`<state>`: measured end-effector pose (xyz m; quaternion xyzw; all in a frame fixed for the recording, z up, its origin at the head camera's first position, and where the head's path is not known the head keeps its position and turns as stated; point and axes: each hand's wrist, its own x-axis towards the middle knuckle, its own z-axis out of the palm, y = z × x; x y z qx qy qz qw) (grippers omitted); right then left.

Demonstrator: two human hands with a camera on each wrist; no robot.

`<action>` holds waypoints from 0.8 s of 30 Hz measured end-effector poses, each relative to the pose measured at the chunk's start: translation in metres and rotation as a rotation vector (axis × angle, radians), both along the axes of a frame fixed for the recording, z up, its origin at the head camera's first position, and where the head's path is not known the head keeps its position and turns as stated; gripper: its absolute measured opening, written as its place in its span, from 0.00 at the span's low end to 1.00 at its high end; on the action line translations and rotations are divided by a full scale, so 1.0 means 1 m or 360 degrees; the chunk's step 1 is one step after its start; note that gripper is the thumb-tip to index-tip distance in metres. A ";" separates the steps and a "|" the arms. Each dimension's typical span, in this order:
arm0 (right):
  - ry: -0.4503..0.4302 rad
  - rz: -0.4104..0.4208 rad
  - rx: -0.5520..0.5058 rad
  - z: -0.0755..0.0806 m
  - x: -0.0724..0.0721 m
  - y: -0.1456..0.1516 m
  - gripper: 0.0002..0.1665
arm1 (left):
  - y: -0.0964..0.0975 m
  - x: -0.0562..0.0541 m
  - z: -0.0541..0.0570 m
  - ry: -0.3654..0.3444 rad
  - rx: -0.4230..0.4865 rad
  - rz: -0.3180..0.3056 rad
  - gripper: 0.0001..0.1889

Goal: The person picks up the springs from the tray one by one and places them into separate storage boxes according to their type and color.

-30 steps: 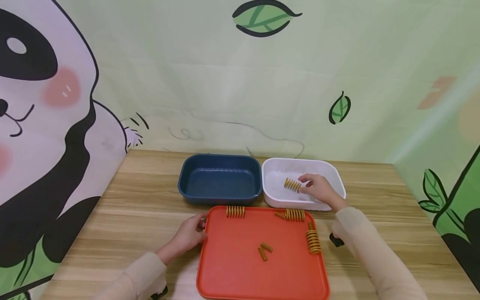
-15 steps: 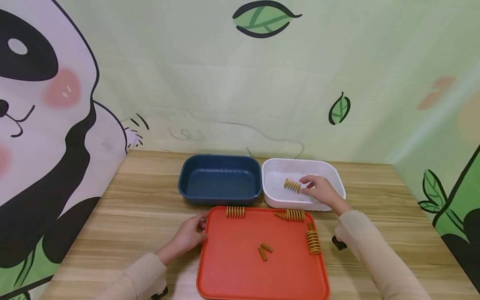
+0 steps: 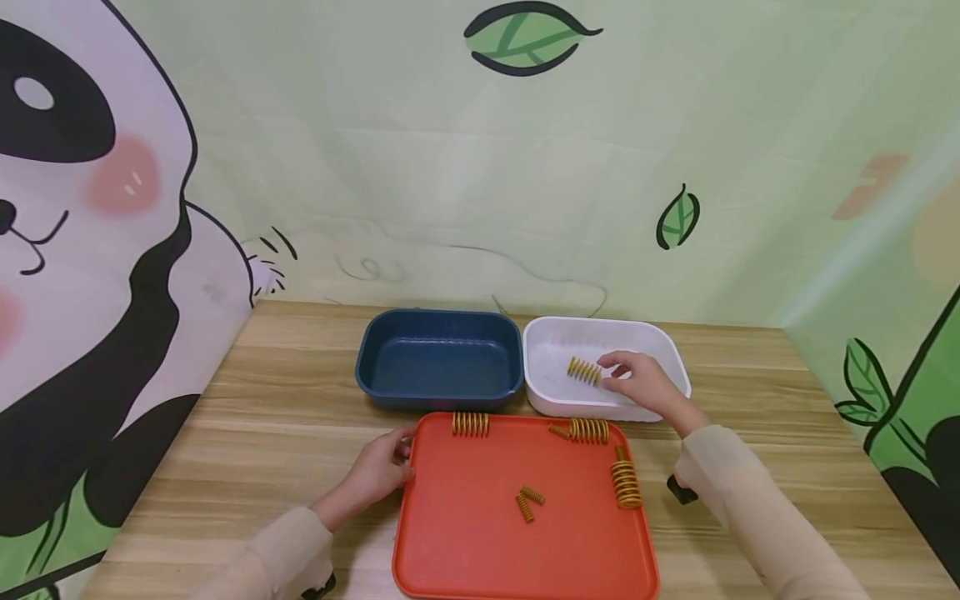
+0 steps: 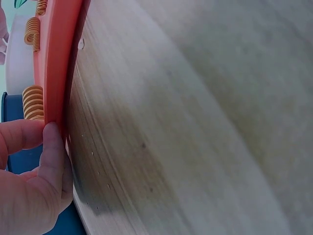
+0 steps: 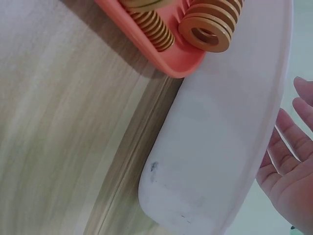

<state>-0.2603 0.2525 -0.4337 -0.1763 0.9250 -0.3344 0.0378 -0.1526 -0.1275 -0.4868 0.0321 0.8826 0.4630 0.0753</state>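
My left hand point(image 3: 375, 467) holds the left edge of the red tray point(image 3: 465, 533) near its far corner; the left wrist view has thumb and fingers pinching the rim point(image 4: 55, 73). Over the white bin point(image 3: 592, 410) is my right hand point(image 3: 643, 385), its fingers loosely spread with nothing between them. A gold coil spring point(image 3: 582, 371) lies on the bin floor just left of those fingertips. On the tray, large springs sit along the far edge point(image 3: 470, 424) and right side point(image 3: 626, 483). Two small springs point(image 3: 532, 494) lie near its middle.
A dark blue bin point(image 3: 438, 401) stands left of the white one, behind the tray. Small springs point(image 3: 558, 431) lie beside the large ones on the tray. All rests on a wooden table point(image 3: 285, 400) before a printed cloth wall point(image 3: 420, 167).
The right wrist and sleeve have shifted slightly to the right, while the fingers stay near the spring in the white bin. The left hand and tray stay in place.
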 end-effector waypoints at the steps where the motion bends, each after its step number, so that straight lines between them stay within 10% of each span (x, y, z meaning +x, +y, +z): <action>1: -0.0002 -0.0003 -0.0008 0.001 0.001 -0.001 0.18 | 0.000 0.000 0.000 0.0002 0.0000 -0.0001 0.29; 24: 0.0040 0.0056 -0.0044 0.008 0.017 -0.009 0.18 | 0.001 0.000 0.001 -0.0047 0.0030 0.0010 0.30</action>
